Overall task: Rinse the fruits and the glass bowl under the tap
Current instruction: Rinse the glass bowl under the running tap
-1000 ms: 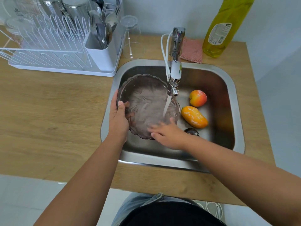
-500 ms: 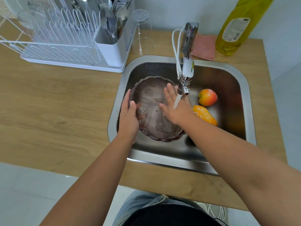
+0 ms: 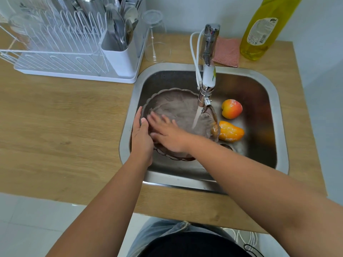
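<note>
Two hands: both in the sink [image 3: 282, 138], working on the glass bowl [image 3: 176, 106]
Left hand [image 3: 142, 138]: grip closed on the bowl's left rim, thumb over the edge on the inside, fingers hidden behind the wall
Right hand [image 3: 169, 134]: grip open, fingers straight and spread, palm pressed flat on the bowl's inner surface just right of the left thumb; fingertips blurred
Glass bowl: brownish, scalloped rim, tilted up in the left half of the sink, held at its left edge
Tap [image 3: 208, 71]: up and right of both grips, spout over the bowl's right side
Water [image 3: 196, 117]: thin stream falling from the spout into the bowl, right of the flat right hand
Rounder fruit [image 3: 232, 109]: red and yellow, on the sink floor well right of the grips, clear of the bowl
Longer fruit [image 3: 231, 133]: orange, lying just below the rounder one, its left end against or behind the bowl's right rim, cannot tell which
Drain [image 3: 227, 146]: partly hidden by the right forearm
Desk [image 3: 61, 127]: wooden, around the sink
Dish rack [image 3: 74, 67]: white, up and left of the left grip, cutlery standing in its holder
Detergent bottle [image 3: 263, 28]: yellow, far up right, beside a pink cloth [image 3: 226, 51]
</note>
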A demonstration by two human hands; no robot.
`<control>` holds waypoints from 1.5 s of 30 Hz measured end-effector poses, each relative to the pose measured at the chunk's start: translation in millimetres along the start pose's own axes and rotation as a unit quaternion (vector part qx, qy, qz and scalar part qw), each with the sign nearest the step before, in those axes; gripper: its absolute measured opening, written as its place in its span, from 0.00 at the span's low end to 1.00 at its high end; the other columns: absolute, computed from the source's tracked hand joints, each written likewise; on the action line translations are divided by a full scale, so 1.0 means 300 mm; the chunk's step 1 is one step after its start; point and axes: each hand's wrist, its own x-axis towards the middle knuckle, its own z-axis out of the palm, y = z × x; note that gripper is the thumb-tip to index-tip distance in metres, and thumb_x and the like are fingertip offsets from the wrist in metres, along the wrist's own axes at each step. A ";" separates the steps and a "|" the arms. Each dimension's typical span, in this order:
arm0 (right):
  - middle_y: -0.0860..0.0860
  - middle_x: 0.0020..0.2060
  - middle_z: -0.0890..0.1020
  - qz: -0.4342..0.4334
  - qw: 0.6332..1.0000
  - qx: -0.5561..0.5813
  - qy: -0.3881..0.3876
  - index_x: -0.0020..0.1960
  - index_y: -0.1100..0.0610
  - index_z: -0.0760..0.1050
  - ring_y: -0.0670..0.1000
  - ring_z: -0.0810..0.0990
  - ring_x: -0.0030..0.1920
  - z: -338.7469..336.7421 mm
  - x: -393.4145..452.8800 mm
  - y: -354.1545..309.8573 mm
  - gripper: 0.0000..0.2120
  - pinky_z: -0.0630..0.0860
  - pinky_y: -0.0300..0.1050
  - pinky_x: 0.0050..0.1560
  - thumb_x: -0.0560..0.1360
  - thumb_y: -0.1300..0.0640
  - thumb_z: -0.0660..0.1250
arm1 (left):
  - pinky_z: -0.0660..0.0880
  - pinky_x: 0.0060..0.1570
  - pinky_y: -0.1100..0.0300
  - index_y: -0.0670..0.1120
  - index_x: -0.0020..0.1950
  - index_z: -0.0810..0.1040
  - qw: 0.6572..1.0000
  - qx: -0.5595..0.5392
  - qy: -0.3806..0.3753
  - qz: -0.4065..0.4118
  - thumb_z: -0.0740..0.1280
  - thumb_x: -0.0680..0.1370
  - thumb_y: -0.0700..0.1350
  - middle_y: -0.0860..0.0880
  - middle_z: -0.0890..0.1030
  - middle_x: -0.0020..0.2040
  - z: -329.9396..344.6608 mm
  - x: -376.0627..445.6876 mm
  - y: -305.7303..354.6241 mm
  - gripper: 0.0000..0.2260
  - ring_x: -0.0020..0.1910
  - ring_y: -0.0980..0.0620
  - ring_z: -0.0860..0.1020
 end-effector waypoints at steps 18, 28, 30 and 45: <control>0.51 0.80 0.51 0.118 0.993 -0.003 -0.021 0.79 0.50 0.52 0.56 0.47 0.79 0.104 -0.140 0.069 0.27 0.41 0.58 0.77 0.83 0.43 0.47 | 0.76 0.63 0.39 0.78 0.68 0.64 0.982 0.126 0.098 0.103 0.54 0.79 0.63 0.55 0.76 0.71 -0.027 -0.036 0.037 0.18 0.67 0.45 0.77; 0.48 0.80 0.49 0.119 0.978 -0.169 -0.019 0.79 0.49 0.52 0.60 0.44 0.79 0.035 -0.165 0.253 0.28 0.40 0.61 0.75 0.82 0.41 0.46 | 0.73 0.69 0.47 0.74 0.71 0.64 0.976 0.134 0.101 0.138 0.54 0.83 0.56 0.60 0.72 0.73 -0.015 -0.036 0.026 0.18 0.71 0.56 0.73; 0.50 0.80 0.46 0.147 0.970 -0.195 0.001 0.80 0.50 0.49 0.60 0.41 0.79 0.022 -0.160 0.274 0.29 0.38 0.62 0.75 0.82 0.41 0.46 | 0.74 0.68 0.47 0.74 0.71 0.64 0.977 0.122 0.105 0.143 0.54 0.83 0.56 0.60 0.73 0.73 -0.013 -0.037 0.027 0.18 0.71 0.57 0.73; 0.52 0.80 0.47 0.081 0.962 -0.252 0.063 0.80 0.49 0.49 0.60 0.40 0.79 -0.001 -0.184 0.225 0.29 0.34 0.59 0.74 0.82 0.40 0.45 | 0.73 0.64 0.32 0.74 0.70 0.65 0.978 0.050 0.068 0.193 0.55 0.82 0.58 0.50 0.74 0.73 -0.023 -0.051 0.044 0.18 0.69 0.41 0.76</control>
